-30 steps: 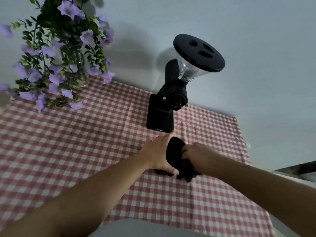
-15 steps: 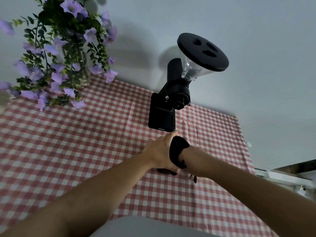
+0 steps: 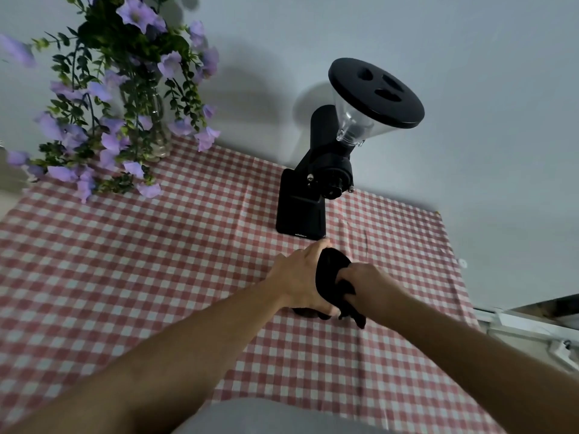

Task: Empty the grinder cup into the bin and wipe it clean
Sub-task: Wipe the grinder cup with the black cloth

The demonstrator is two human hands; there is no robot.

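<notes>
A dark grinder cup (image 3: 305, 312) stands on the red-checked tablecloth (image 3: 156, 261), mostly hidden by my hands; only its lower edge shows. My left hand (image 3: 297, 277) wraps around its left side. My right hand (image 3: 366, 281) grips a black cloth (image 3: 330, 277) that is pressed over the cup's top, with a loose end hanging down to the right. The black coffee grinder (image 3: 316, 189) with its clear hopper stands just behind. No bin is in view.
A glass vase of purple flowers (image 3: 125, 104) stands at the back left against the wall. The tablecloth's right edge runs near a white ledge or frame (image 3: 532, 324) at the far right.
My right hand has turned and shifted with the cloth on the cup, and a cloth end now hangs lower right. My left hand stays around the cup.
</notes>
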